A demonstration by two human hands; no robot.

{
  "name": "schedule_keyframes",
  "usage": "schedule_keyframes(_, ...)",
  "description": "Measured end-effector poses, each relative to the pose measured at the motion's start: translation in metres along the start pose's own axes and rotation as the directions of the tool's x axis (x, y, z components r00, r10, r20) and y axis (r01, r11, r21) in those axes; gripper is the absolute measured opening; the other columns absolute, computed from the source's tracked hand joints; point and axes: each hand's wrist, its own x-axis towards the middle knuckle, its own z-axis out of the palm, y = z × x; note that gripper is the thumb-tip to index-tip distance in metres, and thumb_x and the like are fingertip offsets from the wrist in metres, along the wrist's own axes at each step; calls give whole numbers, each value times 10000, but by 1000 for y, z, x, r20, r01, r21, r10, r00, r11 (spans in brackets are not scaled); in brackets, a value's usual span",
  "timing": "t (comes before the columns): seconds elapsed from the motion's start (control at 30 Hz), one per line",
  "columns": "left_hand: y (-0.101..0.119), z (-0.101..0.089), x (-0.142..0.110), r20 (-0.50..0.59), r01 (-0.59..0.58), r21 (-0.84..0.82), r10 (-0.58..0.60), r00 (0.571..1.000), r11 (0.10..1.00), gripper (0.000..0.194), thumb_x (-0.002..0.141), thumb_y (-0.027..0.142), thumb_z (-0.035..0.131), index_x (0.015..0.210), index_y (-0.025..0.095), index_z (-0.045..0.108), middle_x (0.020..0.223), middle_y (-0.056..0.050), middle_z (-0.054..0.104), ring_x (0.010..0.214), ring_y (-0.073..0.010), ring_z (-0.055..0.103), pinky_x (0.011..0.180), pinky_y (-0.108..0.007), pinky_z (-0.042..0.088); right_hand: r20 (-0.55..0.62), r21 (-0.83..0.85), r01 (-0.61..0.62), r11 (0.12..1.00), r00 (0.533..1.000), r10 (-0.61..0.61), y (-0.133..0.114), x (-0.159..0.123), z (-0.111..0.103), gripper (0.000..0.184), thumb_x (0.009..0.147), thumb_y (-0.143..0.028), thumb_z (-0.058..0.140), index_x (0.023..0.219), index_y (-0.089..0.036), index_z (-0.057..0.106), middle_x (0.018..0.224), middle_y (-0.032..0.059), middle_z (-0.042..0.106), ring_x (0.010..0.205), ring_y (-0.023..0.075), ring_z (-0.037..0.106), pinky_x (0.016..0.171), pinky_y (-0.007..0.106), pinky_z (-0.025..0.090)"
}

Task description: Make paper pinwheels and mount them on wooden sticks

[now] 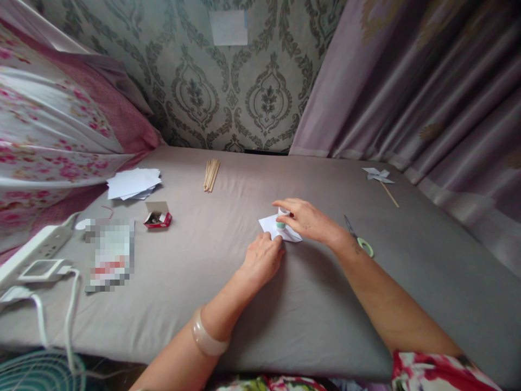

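Note:
A small sheet of white paper (268, 224) lies on the cloth-covered surface in front of me. Standing over its middle is a white and pale green glue stick (280, 221), gripped between the thumb and fingers of my right hand (308, 220). The glue stick's lower end meets the paper, partly hidden behind my fingers. My left hand (262, 256) is at the paper's near edge, fingers bent and pressing it down. Just right of my right wrist lie scissors (363, 245) with light green handles.
Farther right is a paper pinwheel (377, 175) on a stick. Thin wooden sticks (211, 175) lie in a bundle at the back. On the left are stacked white paper (134, 183), an open red box (158, 217) of small items, a blurred packet (112, 255) and a power strip (38, 252) with cables.

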Motion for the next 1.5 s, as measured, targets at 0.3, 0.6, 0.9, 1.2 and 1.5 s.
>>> schedule_keyframes(0.3,2,-5,-1,30,17,0,-17,999,1000,239,910,267,447,1086,171,577,994,-133,606,997,-268,580,787,-343,484,15,39,-2,999,1000,2,8,0,-4,370,868,-187,553,1233,-136,584,1126,109,665,1006,187,607,878,282,426)
schedule_keyframes(0.6,1,-4,1,47,28,42,-30,998,999,242,919,295,434,1079,185,578,998,-113,608,1009,-251,582,790,-322,482,-117,-186,-264,946,962,246,-12,2,3,269,843,-402,627,949,-155,645,920,118,706,853,236,650,709,286,417)
schedule_keyframes(0.9,-1,-2,1,21,17,18,-17,1000,1000,259,915,278,453,1120,192,585,988,-114,613,990,-251,590,770,-317,474,-467,409,-595,692,516,718,19,-10,2,410,854,-545,520,641,-196,543,565,76,632,593,214,637,535,275,429)
schedule_keyframes(1.2,-12,-2,15,-421,-54,-565,-232,877,823,277,815,382,616,986,167,649,870,-58,618,758,-158,568,706,-279,452,308,944,-75,-321,553,775,0,-25,23,197,913,-216,541,734,-142,577,566,15,649,475,93,615,423,147,489)
schedule_keyframes(1.5,-20,-15,22,-202,-131,-975,-469,860,181,340,698,436,698,848,131,679,838,-59,687,716,-143,594,662,-250,451,232,939,-341,50,732,640,-14,-33,41,244,866,-377,585,839,-143,650,848,79,714,641,126,661,504,198,501)
